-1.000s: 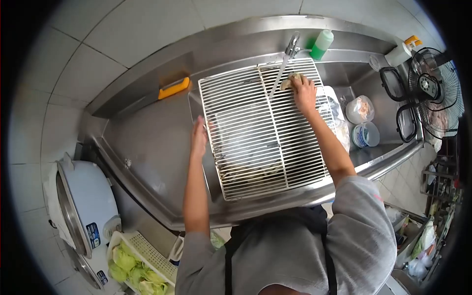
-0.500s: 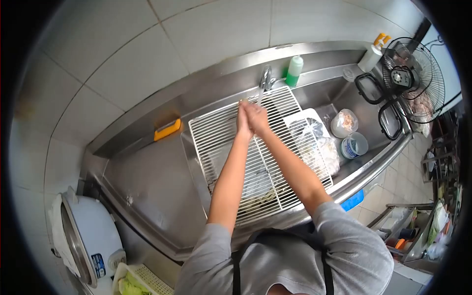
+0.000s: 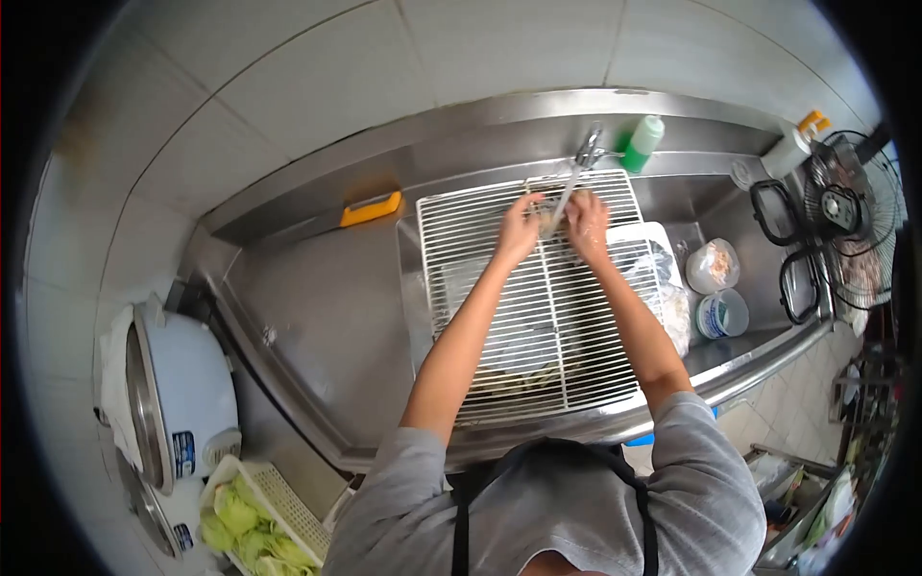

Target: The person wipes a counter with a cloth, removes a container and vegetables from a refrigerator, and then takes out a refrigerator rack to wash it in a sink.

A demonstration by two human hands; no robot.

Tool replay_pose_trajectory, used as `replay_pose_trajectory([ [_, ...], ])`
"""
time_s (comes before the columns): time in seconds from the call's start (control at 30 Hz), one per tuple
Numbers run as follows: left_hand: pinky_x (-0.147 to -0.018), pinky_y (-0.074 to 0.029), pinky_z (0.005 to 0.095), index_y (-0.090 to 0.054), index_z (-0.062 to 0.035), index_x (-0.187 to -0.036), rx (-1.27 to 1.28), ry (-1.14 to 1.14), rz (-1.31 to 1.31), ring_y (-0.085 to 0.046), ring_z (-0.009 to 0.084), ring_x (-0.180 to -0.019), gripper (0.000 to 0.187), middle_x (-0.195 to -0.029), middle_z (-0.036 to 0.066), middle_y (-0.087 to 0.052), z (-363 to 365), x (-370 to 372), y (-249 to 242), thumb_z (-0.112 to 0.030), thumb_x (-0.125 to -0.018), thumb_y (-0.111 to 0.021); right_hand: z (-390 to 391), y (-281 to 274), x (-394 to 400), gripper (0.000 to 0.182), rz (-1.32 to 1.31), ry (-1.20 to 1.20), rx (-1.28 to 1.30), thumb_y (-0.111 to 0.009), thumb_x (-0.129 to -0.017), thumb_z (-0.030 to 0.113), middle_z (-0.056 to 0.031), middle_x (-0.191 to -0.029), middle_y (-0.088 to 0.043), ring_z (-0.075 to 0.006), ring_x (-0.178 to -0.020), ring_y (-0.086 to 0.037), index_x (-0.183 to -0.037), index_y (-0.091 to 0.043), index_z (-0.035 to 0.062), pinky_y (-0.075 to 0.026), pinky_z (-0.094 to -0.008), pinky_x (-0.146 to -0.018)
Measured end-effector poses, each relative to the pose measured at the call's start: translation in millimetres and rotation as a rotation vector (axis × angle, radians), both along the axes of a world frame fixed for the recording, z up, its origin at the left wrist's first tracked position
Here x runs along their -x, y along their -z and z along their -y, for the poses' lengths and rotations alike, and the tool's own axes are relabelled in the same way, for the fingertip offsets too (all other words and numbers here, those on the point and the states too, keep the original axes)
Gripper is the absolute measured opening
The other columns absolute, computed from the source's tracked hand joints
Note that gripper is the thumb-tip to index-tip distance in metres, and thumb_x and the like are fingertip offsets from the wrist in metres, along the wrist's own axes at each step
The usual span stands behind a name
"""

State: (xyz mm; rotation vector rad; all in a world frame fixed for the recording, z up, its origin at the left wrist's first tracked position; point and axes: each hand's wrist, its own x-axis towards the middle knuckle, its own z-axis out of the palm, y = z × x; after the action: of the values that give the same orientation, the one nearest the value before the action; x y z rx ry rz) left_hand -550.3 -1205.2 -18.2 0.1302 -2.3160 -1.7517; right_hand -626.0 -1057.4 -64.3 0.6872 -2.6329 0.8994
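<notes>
The steel sink (image 3: 317, 288) took up most of what you saw, and the white wire rack (image 3: 480, 259) lay flat across its basin, bridging it rim to rim. That was the main risk as I judge it: the rack only rested there, so any downward press from your forearms could have tipped or slid it into the basin. The bagged food (image 3: 663, 278) lay on the rack's right part just beside your right wrist, close enough that splashing water could have wetted it, or an elbow nudged it toward the two tubs (image 3: 715, 288) on the ledge.

You held both arms stretched forward over the rack, meeting under the tap (image 3: 581, 158) at its far edge. Your left hand (image 3: 519, 230) was curled, fingers bent inward, and your right hand (image 3: 588, 223) sat just beside it, also cupped. Something small and pale seemed to sit between them, but I could not tell whether either hand held it.
</notes>
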Motion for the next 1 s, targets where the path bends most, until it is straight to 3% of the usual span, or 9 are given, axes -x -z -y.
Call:
replay_pose_trajectory([
  [0.07, -0.081, -0.042, 0.0357, -0.050, -0.0056, -0.111, 0.450, -0.369, -0.214, -0.053, 0.0275, -0.093, 0.034, -0.107, 0.014, -0.053, 48, -54, 16, -0.006, -0.077, -0.052, -2, 4, -20, 0.033, -0.178, 0.218, -0.108, -0.058, -0.076, 0.030, -0.0119, -0.117, -0.049, -0.0272, -0.110, -0.042, -0.102, -0.058, 0.0096, -0.028, -0.0409, -0.093],
  [0.13, -0.086, -0.040, 0.0369, -0.046, -0.0048, -0.117, 0.300, -0.601, 0.148, -0.050, 0.0312, -0.102, 0.037, -0.116, 0.016, -0.050, 87, -116, 45, -0.013, -0.082, -0.052, 0, 10, -29, 0.023, -0.208, 0.190, -0.090, -0.056, -0.078, 0.023, -0.0108, -0.118, -0.047, -0.0308, -0.109, -0.041, -0.097, -0.059, 0.0105, -0.030, -0.0420, -0.090],
  [0.2, -0.079, -0.044, 0.0371, -0.042, -0.0043, -0.121, 0.490, -0.728, 0.090, -0.055, 0.0280, -0.095, 0.039, -0.108, 0.018, -0.054, 96, -153, 79, -0.023, -0.088, -0.045, 9, 24, -21, 0.017, -0.213, 0.186, 0.032, -0.054, -0.079, 0.018, -0.0126, -0.113, -0.049, -0.0323, -0.107, -0.042, -0.092, -0.059, 0.0085, -0.031, -0.0427, -0.088],
  [0.27, -0.064, -0.048, 0.0328, -0.041, -0.0047, -0.121, -0.622, -0.468, 0.562, -0.060, 0.0229, -0.077, 0.042, -0.093, 0.017, -0.059, 88, -176, 85, -0.034, -0.091, -0.035, 42, 43, -21, 0.013, -0.261, 0.339, 0.082, -0.045, -0.080, 0.010, -0.0143, -0.092, -0.051, -0.0303, -0.087, -0.047, -0.086, -0.055, 0.0031, -0.035, -0.0413, -0.075],
  [0.33, -0.053, -0.047, 0.0283, -0.044, -0.0050, -0.116, -0.494, -0.563, 0.501, -0.059, 0.0180, -0.063, 0.047, -0.082, 0.013, -0.061, 79, -171, 80, -0.042, -0.092, -0.028, 99, 59, -47, 0.019, 0.117, 0.163, 0.474, -0.036, -0.087, 0.012, -0.0098, -0.080, -0.053, -0.0237, -0.081, -0.048, -0.085, -0.054, 0.0038, -0.036, -0.0385, -0.077],
  [0.47, -0.049, -0.045, 0.0273, -0.046, -0.0053, -0.113, -0.500, -0.605, 0.486, -0.059, 0.0175, -0.061, 0.051, -0.078, 0.012, -0.061, 78, -161, 73, -0.047, -0.091, -0.027, 172, 30, -177, 0.017, -0.200, -0.141, 0.008, -0.046, -0.073, 0.011, -0.0110, -0.087, -0.051, -0.0271, -0.085, -0.046, -0.087, -0.055, 0.0063, -0.034, -0.0424, -0.077],
  [0.63, -0.046, -0.045, 0.0281, -0.047, -0.0033, -0.106, -0.477, -0.529, 0.456, -0.061, 0.0183, -0.064, 0.054, -0.080, 0.013, -0.061, 82, -171, 79, -0.052, -0.085, -0.041, 84, 28, -163, 0.022, -0.198, -0.410, 0.070, -0.054, -0.067, 0.008, -0.0092, -0.083, -0.054, -0.0253, -0.080, -0.051, -0.089, -0.056, 0.0073, -0.038, -0.0381, -0.070],
  [0.83, -0.052, -0.047, 0.0279, -0.043, -0.0050, -0.113, -0.682, -0.193, 0.383, -0.060, 0.0185, -0.065, 0.057, -0.084, 0.013, -0.061, 106, -176, 107, -0.054, -0.085, -0.038, -90, 19, -107, 0.019, -0.123, 0.215, -0.277, -0.051, -0.073, 0.007, -0.0119, -0.089, -0.053, -0.0296, -0.082, -0.047, -0.093, -0.051, 0.0068, -0.037, -0.0399, -0.073],
  [1.0, -0.068, -0.050, 0.0346, -0.037, -0.0117, -0.125, -0.827, -0.068, 0.641, -0.059, 0.0265, -0.089, 0.069, -0.103, 0.015, -0.058, 63, -237, 80, -0.064, -0.082, -0.025, -22, 29, -182, 0.016, -0.053, -0.175, 0.062, -0.050, -0.068, 0.004, -0.0119, -0.086, -0.054, -0.0280, -0.081, -0.047, -0.081, -0.058, 0.0073, -0.034, -0.0392, -0.074],
])
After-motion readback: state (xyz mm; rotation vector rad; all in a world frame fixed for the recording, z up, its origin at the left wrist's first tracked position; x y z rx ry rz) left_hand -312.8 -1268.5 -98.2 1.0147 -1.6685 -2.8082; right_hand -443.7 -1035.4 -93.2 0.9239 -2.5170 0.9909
